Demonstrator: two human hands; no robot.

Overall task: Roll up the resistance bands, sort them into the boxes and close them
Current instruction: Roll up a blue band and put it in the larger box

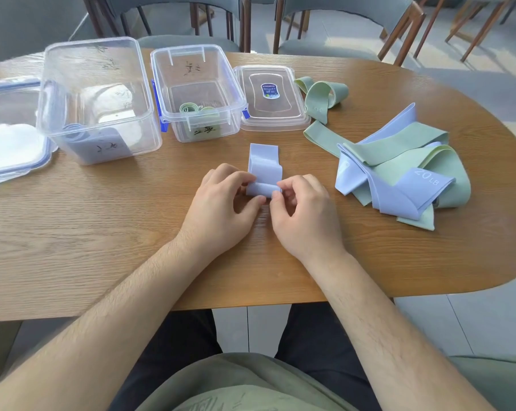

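Rolling in hand at frame centre: the pale lavender flat elastic resistance band (pixel 264 167) lies on the table. Its near end is turned over into a small roll, and the free length runs away toward the boxes. The left hand (pixel 221 203) pinches the roll's left end between thumb and curled forefinger. The right hand (pixel 304 209) pinches the right end the same way. The remaining fingers of both hands are loosely curled and hold nothing else.

Handling (judged): the band looks thin, light and limp, with no stiffness of its own, so the roll will likely spring open if released. The rubbery face probably has some tack, so the layers should grip each other. Best hold appears to be at both edges of the roll, as now, keeping the edges square so it does not cone. Not fragile.

Right of centre: tangled pile of lavender and sage-green bands (pixel 399 173), one marked 20 LB. Upper right: separate looped green band (pixel 322 96).

Upper left: large clear plastic box (pixel 58 114), open, with lavender band material at its near corner. Upper middle: smaller clear plastic box with blue latches (pixel 188 48), open, with rolled green bands (pixel 191 109) inside. Flat clear lid (pixel 273 96) lies just right of it. Blue-rimmed lid (pixel 13 170) at far left edge; cannot tell what the white area on it is.

Surface: oval wood-grain tabletop (pixel 87 221), smooth, with glare toward the right. Room: grey upholstered chairs with wooden legs (pixel 339 22) along the top of the frame, pale tiled floor.
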